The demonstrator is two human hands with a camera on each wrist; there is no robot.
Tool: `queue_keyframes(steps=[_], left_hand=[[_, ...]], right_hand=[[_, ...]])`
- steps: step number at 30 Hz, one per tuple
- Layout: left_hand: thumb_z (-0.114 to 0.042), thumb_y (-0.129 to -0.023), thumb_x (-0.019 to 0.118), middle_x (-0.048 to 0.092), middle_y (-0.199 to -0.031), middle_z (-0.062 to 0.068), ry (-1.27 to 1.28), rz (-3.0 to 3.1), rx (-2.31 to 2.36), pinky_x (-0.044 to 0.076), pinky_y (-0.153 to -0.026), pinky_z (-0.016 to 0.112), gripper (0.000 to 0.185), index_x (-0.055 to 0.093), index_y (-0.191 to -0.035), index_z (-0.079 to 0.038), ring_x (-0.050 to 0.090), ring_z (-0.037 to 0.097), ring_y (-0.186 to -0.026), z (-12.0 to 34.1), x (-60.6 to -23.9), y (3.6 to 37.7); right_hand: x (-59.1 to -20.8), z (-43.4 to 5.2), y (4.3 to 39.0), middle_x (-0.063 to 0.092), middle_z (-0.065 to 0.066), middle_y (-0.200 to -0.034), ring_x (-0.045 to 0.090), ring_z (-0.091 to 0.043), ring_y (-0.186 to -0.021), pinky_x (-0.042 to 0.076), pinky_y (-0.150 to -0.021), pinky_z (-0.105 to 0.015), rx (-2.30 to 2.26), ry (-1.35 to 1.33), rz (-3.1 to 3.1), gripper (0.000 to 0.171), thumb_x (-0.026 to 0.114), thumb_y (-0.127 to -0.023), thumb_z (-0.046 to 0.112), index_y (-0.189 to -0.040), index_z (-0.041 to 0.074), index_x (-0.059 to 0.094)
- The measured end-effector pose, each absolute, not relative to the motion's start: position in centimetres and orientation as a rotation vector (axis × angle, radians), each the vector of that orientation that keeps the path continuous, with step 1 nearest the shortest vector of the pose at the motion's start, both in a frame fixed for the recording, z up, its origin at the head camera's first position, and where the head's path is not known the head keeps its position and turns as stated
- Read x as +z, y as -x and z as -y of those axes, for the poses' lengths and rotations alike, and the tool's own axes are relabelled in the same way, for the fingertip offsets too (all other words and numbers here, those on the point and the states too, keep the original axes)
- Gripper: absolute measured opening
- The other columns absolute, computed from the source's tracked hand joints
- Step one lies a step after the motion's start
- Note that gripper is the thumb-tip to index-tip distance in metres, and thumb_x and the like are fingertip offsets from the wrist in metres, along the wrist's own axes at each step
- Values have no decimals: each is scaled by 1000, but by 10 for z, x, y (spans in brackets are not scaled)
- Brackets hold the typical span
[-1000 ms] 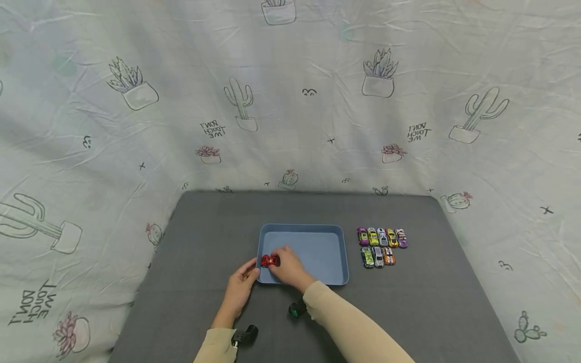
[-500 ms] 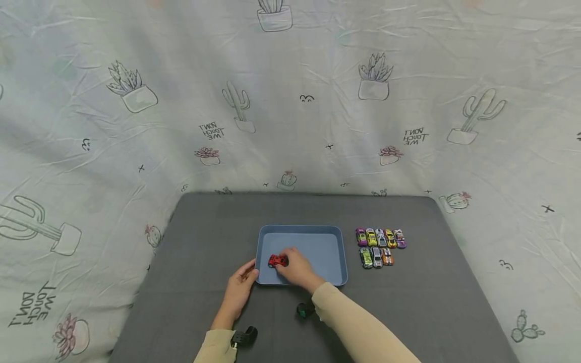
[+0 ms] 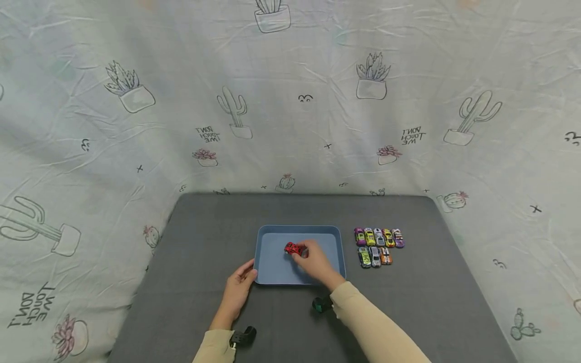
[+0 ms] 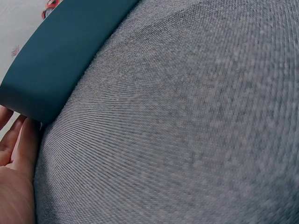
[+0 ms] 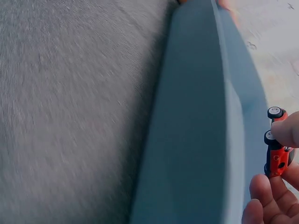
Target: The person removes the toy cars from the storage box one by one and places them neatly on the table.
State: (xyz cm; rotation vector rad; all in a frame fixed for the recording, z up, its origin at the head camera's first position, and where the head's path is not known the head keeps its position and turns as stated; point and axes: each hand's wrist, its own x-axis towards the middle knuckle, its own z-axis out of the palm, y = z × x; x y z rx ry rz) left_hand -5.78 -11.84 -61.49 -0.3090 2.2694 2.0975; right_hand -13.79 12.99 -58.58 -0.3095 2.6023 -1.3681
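Note:
A small red toy car point(image 3: 294, 248) is over the middle of the blue tray point(image 3: 272, 267), pinched in the fingertips of my right hand point(image 3: 313, 259). The right wrist view shows the red car point(image 5: 277, 151) from below, its black wheels visible, with fingers point(image 5: 268, 200) curled round it beside the tray wall point(image 5: 191, 121). My left hand point(image 3: 238, 290) rests on the grey mat and touches the tray's near-left corner. In the left wrist view, fingers point(image 4: 18, 149) lie straight against the tray corner point(image 4: 51, 79).
Several toy cars point(image 3: 379, 245) stand in two rows on the grey mat point(image 3: 204, 242) right of the tray. A cactus-print sheet point(image 3: 290, 101) hangs behind and around the table. Black wrist cameras point(image 3: 245, 335) sit near both sleeves.
My right hand has carried the red car from the tray's near-left corner to the right and farther away, toward the tray's middle. The left hand has stayed at the corner.

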Motion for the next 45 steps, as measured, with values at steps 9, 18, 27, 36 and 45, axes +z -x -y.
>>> queue_keyframes(steps=[9, 18, 27, 36, 45], left_hand=[[-20, -96, 62, 57, -131, 18, 323, -2258, 2091, 47, -88, 16, 44, 54, -137, -5, 54, 29, -120, 118, -612, 58], [-9, -98, 58, 53, -134, 24, 283, -2205, 2085, 46, -88, 15, 43, 49, -138, 4, 50, 35, -123, 115, -587, 55], [-10, -98, 58, 53, -134, 23, 296, -2188, 2068, 46, -88, 16, 44, 49, -139, 3, 50, 34, -124, 113, -578, 54], [-12, -98, 58, 55, -134, 19, 309, -2229, 2008, 45, -88, 15, 44, 50, -140, -1, 52, 29, -122, 116, -578, 53], [-14, -99, 58, 49, -142, 14, 229, -2221, 2017, 42, -92, 14, 47, 47, -143, -6, 46, 28, -129, 124, -587, 52]], right_hand=[[-570, -167, 147, 56, -4, -100, 53, -13, -74, 46, -57, -30, -1451, 184, -2631, 36, 72, -89, 26, -121, 10, 64], [-565, -209, 151, 56, -7, -103, 54, -17, -80, 46, -59, -31, -1525, 79, -2681, 39, 71, -90, 30, -121, 8, 64], [-565, -247, 154, 55, -9, -101, 53, -20, -80, 47, -59, -30, -1573, -81, -2674, 42, 68, -91, 35, -123, 7, 61], [-570, -279, 145, 59, -12, -98, 57, -20, -81, 47, -59, -28, -1558, -239, -2712, 49, 68, -91, 38, -126, 5, 60], [-581, -314, 133, 63, -17, -103, 59, -20, -82, 48, -59, -23, -1544, -377, -2821, 49, 66, -93, 36, -124, -1, 60]])
